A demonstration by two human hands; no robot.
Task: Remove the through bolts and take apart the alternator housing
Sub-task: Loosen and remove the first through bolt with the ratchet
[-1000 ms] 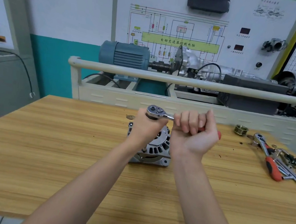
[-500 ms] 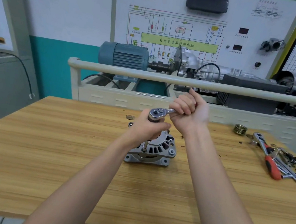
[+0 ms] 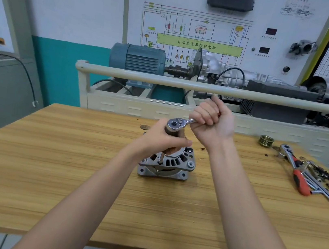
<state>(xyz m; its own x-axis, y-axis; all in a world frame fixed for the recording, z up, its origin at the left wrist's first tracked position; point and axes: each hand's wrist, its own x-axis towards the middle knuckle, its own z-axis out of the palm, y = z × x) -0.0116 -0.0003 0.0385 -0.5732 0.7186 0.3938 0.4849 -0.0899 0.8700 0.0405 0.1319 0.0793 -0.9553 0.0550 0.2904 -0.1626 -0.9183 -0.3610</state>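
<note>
A silver alternator (image 3: pixel 167 166) stands on the wooden workbench (image 3: pixel 66 173) at its middle. A chrome ratchet wrench (image 3: pixel 175 124) stands over it on a thin extension that reaches down to a bolt on the housing's left rim. My left hand (image 3: pixel 164 140) grips the extension and socket just under the ratchet head. My right hand (image 3: pixel 211 121) holds the ratchet handle, which points to the far right and is mostly hidden in the fist.
A brass pulley (image 3: pixel 266 141) sits at the bench's back right. Beside it lie a red-handled ratchet (image 3: pixel 293 171) and several loose tools and parts (image 3: pixel 325 184). Behind the bench runs a cream rail (image 3: pixel 207 89) with a motor trainer stand.
My right hand has swung the ratchet handle away from me, from pointing right to pointing far right. My left hand has stayed on the extension.
</note>
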